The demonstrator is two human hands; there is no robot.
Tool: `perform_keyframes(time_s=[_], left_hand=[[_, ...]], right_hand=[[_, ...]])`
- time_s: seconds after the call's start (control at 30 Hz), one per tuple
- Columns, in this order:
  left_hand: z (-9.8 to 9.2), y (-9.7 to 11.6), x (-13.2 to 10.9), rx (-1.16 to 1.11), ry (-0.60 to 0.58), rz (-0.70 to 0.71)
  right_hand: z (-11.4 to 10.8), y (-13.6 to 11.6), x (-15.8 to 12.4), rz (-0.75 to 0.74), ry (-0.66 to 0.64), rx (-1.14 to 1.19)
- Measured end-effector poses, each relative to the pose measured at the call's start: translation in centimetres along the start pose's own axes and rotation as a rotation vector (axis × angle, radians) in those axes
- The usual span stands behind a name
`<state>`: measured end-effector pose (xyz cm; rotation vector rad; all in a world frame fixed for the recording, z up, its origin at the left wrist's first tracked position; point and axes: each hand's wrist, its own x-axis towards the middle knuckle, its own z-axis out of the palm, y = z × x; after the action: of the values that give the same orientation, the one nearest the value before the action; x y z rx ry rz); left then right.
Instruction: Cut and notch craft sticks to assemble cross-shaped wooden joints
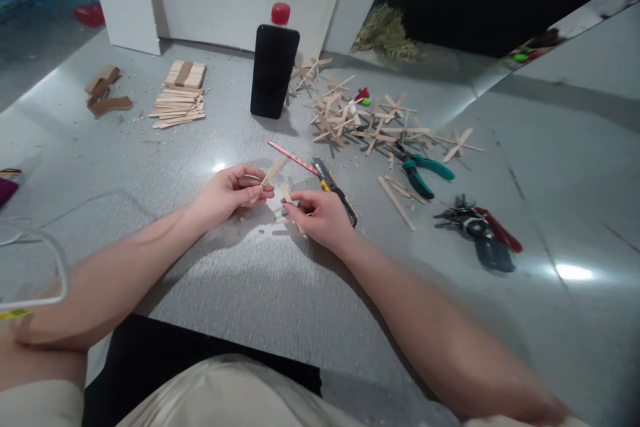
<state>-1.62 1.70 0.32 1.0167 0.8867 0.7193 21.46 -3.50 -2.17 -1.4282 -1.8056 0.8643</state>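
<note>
My left hand is closed on a flat wooden craft stick that points up and to the right from its fingers. My right hand pinches a short wooden stick piece close beside it, low over the grey floor. A yellow and black utility knife lies just behind my right hand, and a red pencil lies beyond it.
A dark bottle with a red cap stands behind. Stacked sticks lie at the left, a pile of crossed stick pieces at the right. Green-handled pliers, loose sticks and red-handled tools lie to the right.
</note>
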Motion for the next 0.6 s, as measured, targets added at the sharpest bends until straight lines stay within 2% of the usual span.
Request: perform_keyframes(time_s=[0.1, 0.2, 0.43, 0.6], left_hand=[[-0.1, 0.0, -0.1, -0.16, -0.077, -0.05], [-0.2, -0.1, -0.2, -0.203, -0.123, -0.054], [-0.4, -0.2, -0.4, -0.184, -0.194, -0.062], [0.1, -0.2, -0.6, -0.073, -0.221, -0.054]], right_hand=[[0.2, 0.2, 0.0, -0.028, 0.092, -0.06], [0.3, 0.2, 0.0, -0.08, 0.132, -0.115], [0.1, -0.5, 0.0, -0.197, 0.232, -0.204], [0.1, -0.9, -0.6, -0.27, 0.267, -0.108]])
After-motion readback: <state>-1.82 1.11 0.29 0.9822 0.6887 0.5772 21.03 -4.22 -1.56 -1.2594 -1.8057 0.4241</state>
